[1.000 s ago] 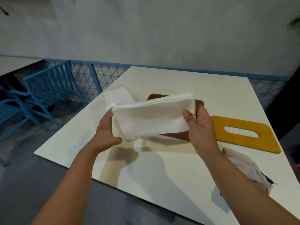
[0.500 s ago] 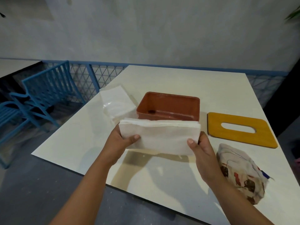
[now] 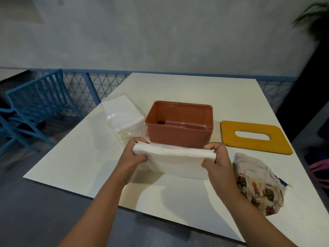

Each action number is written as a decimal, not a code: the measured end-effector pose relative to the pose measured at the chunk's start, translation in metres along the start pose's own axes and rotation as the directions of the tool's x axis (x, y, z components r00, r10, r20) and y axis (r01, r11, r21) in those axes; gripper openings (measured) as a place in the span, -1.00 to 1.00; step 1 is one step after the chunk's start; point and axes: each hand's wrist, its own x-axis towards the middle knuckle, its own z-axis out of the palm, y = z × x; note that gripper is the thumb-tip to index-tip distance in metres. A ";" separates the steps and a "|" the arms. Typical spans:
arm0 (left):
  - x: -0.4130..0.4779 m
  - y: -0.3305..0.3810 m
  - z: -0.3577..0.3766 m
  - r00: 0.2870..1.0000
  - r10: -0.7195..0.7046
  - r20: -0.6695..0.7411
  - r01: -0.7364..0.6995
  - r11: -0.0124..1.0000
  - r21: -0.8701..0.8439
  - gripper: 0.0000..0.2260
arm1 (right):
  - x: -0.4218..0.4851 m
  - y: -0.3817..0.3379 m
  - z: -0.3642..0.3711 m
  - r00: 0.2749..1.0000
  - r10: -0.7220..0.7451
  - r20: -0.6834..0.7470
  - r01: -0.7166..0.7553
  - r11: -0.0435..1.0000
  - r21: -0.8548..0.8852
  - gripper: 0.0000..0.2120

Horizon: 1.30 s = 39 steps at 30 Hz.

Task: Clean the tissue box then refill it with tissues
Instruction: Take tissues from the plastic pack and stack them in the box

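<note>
Refilling is what you are working on now, by the look of it: the tissue box (image 3: 179,128) is sitting open near the middle of the table (image 3: 89,157), and its yellow lid (image 3: 256,138) is lying flat to the right, well apart from it. Whether the cleaning is finished I cannot say for sure, though the patterned cloth (image 3: 258,184) is lying set aside by your right forearm. Inside the box you are looking at bare walls and floor with a dark spot near the left corner; no tissues are in it yet. You are holding the stack of tissues (image 3: 174,160) just in front of the box, above the table, your left hand (image 3: 132,162) pinching its left end and your right hand (image 3: 218,161) pinching its right end, fingers closed around the stack. A clear plastic pack (image 3: 124,118) with more tissues is resting just left of the box. Lowering the stack in and fitting the lid are what you are still facing.
</note>
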 end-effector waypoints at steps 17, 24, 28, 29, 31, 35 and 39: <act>0.002 -0.007 0.018 0.985 -0.103 -0.137 0.109 0.993 0.040 -0.53 | 0.009 0.006 0.009 0.980 0.158 -0.118 -0.171 0.980 -0.105 -0.56; 0.001 0.007 0.022 0.991 -0.045 -0.130 0.051 0.998 0.045 -0.55 | 0.012 -0.007 0.005 0.982 0.130 -0.136 -0.145 0.983 -0.111 -0.57; 0.002 0.045 0.026 0.991 0.072 -0.117 -0.065 0.996 0.057 -0.50 | 0.016 -0.035 -0.002 0.982 0.003 -0.187 -0.011 0.999 -0.045 -0.62; 0.007 0.057 0.027 0.989 0.092 -0.118 -0.082 0.993 0.085 -0.54 | 0.022 -0.043 -0.004 0.979 -0.021 -0.204 0.013 0.999 -0.040 -0.64; 0.019 0.079 0.030 0.983 0.134 -0.128 -0.111 0.979 0.169 -0.67 | 0.038 -0.057 -0.007 0.973 -0.047 -0.224 0.035 0.998 -0.058 -0.67; 0.056 0.110 0.037 0.959 0.231 -0.166 -0.172 0.935 0.310 -0.58 | 0.073 -0.081 -0.007 0.958 -0.103 -0.268 0.070 0.989 -0.131 -0.51; 0.085 0.116 0.040 0.945 0.293 -0.144 -0.164 0.806 0.569 -0.51 | 0.102 -0.090 0.003 0.955 -0.184 -0.233 0.104 0.942 -0.318 -0.52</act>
